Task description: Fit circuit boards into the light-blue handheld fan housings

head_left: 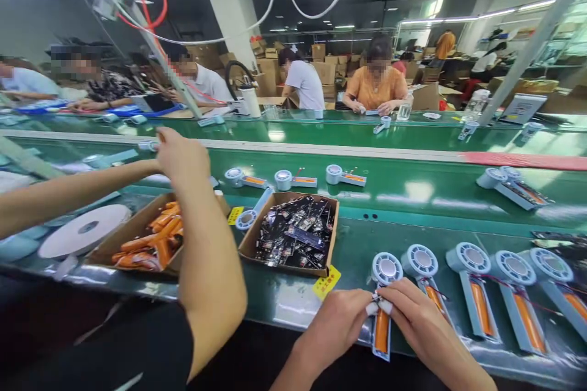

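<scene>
Both your hands pinch at the top of one fan half-shell at the near edge of the green bench

Your left hand (337,324) and right hand (415,317) meet with fingertips (372,308) nearly closed, capped in what look like white finger cots, on the fan shell (383,293) with its orange battery (381,331); whether they grip a wire is too small to tell. That shell lies on the green bench (413,195), first in a row of like shells (504,287) to its right. To your left, a co-worker's arm (202,244) reaches over a box of orange batteries (153,238), beside a box of dark circuit boards (293,232). Across the belt, other people sit working
</scene>
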The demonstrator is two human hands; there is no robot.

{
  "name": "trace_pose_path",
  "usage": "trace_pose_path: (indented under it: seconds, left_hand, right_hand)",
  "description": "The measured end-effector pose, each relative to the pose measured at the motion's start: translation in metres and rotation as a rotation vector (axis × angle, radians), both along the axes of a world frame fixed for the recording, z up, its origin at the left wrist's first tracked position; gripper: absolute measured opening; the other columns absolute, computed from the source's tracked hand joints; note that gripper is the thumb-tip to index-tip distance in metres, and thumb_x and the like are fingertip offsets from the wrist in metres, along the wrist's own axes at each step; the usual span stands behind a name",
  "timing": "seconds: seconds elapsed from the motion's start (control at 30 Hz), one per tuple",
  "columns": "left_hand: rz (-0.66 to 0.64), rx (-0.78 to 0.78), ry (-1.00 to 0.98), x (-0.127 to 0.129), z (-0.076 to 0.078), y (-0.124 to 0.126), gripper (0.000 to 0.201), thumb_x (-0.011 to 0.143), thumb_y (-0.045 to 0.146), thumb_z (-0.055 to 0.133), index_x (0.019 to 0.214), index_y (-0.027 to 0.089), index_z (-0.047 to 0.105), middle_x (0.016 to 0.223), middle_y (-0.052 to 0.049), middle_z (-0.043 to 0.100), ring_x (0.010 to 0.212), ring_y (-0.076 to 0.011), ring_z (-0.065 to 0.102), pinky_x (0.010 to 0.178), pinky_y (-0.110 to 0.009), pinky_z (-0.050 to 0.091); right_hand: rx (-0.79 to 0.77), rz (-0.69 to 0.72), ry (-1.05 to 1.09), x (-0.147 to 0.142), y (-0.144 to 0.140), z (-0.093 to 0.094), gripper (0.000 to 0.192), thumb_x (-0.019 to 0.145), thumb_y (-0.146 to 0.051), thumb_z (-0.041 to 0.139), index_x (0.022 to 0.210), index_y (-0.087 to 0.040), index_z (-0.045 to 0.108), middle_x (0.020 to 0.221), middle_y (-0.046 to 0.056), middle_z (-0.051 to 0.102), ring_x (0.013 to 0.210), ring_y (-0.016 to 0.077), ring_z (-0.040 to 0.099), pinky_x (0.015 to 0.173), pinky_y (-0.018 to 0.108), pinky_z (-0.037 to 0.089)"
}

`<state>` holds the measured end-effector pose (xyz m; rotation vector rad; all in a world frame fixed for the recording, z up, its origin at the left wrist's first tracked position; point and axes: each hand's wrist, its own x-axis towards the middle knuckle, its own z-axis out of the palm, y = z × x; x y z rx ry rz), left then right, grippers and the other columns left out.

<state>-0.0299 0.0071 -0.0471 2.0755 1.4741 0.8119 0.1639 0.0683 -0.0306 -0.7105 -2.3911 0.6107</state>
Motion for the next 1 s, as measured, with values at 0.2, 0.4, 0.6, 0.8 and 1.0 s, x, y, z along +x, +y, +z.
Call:
trace_pose_path:
  seconds: [0.2, 0.4, 0.6, 0.8, 1.0]
  left_hand:
    - [-0.015, -0.008, 0.008, -0.005, 0.001, 0.002, 0.027, 0.098, 0.017, 0.04, 0.086, 0.02, 0.065, 0.084, -0.006, 0.072, 0.08, -0.0195, 0.068, 0.069, -0.026, 0.043]
    - [0.168, -0.141, -0.202, -0.008, -0.01, -0.01, 0.035, 0.099, 0.032, 0.037, 0.101, 0.021, 0.071, 0.099, -0.009, 0.078, 0.089, -0.023, 0.073, 0.075, -0.029, 0.053]
    - [0.415, -0.182, -0.282, -0.009, -0.02, -0.018, 0.049, 0.092, 0.047, 0.042, 0.119, 0.017, 0.068, 0.111, -0.014, 0.077, 0.102, -0.0299, 0.074, 0.085, -0.039, 0.059]
    - [0.355, -0.087, -0.184, -0.006, -0.019, -0.02, 0.049, 0.095, 0.032, 0.035, 0.133, 0.016, 0.062, 0.134, -0.014, 0.067, 0.124, -0.0262, 0.064, 0.103, -0.042, 0.054]
    - [0.174, -0.054, -0.022, -0.004, -0.014, -0.021, 0.056, 0.093, 0.015, 0.032, 0.141, 0.027, 0.058, 0.107, -0.009, 0.073, 0.099, -0.02, 0.072, 0.086, -0.033, 0.061]
  right_hand:
    - [0.056, -0.009, -0.005, -0.001, 0.002, -0.006, 0.027, 0.102, -0.018, 0.048, 0.116, -0.027, 0.069, 0.098, 0.007, 0.072, 0.087, 0.0228, 0.069, 0.073, 0.034, 0.059]
    - [-0.156, -0.272, 0.062, 0.008, -0.017, 0.008, 0.029, 0.097, -0.02, 0.057, 0.125, -0.023, 0.062, 0.113, 0.007, 0.071, 0.098, 0.0215, 0.068, 0.087, 0.034, 0.057]
    - [-0.279, -0.412, -0.111, 0.012, -0.049, 0.015, 0.044, 0.093, -0.011, 0.048, 0.136, -0.018, 0.056, 0.112, 0.011, 0.073, 0.096, 0.0246, 0.071, 0.084, 0.036, 0.056]
    - [-0.349, -0.406, -0.129, -0.006, -0.048, 0.011, 0.048, 0.092, -0.007, 0.046, 0.136, -0.022, 0.056, 0.1, 0.006, 0.076, 0.092, 0.0237, 0.072, 0.08, 0.031, 0.053]
    - [-0.294, -0.608, 0.176, -0.017, -0.036, -0.011, 0.028, 0.097, -0.016, 0.049, 0.115, -0.02, 0.07, 0.102, 0.006, 0.077, 0.085, 0.0206, 0.073, 0.074, 0.028, 0.056]
